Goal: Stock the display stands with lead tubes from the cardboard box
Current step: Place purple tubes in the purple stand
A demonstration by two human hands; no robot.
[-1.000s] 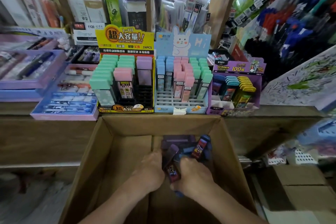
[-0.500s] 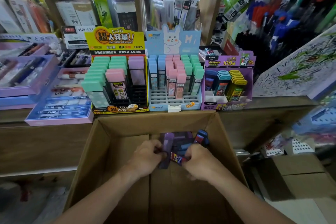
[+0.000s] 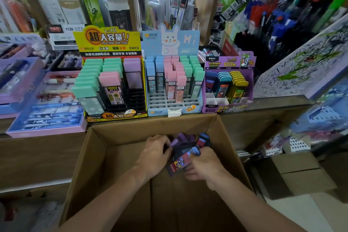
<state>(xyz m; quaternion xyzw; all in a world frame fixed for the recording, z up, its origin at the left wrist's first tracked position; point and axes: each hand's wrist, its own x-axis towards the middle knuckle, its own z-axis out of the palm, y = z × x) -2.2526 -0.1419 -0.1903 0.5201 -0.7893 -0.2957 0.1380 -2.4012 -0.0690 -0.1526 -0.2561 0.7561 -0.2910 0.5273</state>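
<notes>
Box (image 3: 154,125): open cardboard, flaps up, standing right against the front of the wooden shelf (image 3: 37,156); both forearms reach down into it.
Tubes (image 3: 185,138): a small dark and purple heap at the far end of the box floor, a little right of its middle.
Left hand (image 3: 156,153): inside the box at the left of the heap, back upward, fingers curled round the end of a purple tube (image 3: 175,141).
Right hand (image 3: 204,165): inside the box at the near right of the heap, thumb and fingers pinching the capped end of a blue tube (image 3: 179,163), which slants toward the near side between the two hands.
Second blue tube (image 3: 203,138): stands tilted at the far right of the heap, just beyond the right hand.
Yellow stand (image 3: 107,40): on the shelf just beyond the box's far left corner, holding green, pink and purple tubes, with several front slots bare.
Rabbit stand (image 3: 170,42): straight beyond the box's far wall, with blue, pink and green tubes and bare front rows.
Purple stand (image 3: 228,62): beyond the box's far right corner, with blue, teal and yellow tubes.
Pen trays (image 3: 47,118): on the shelf well left of the box.
</notes>
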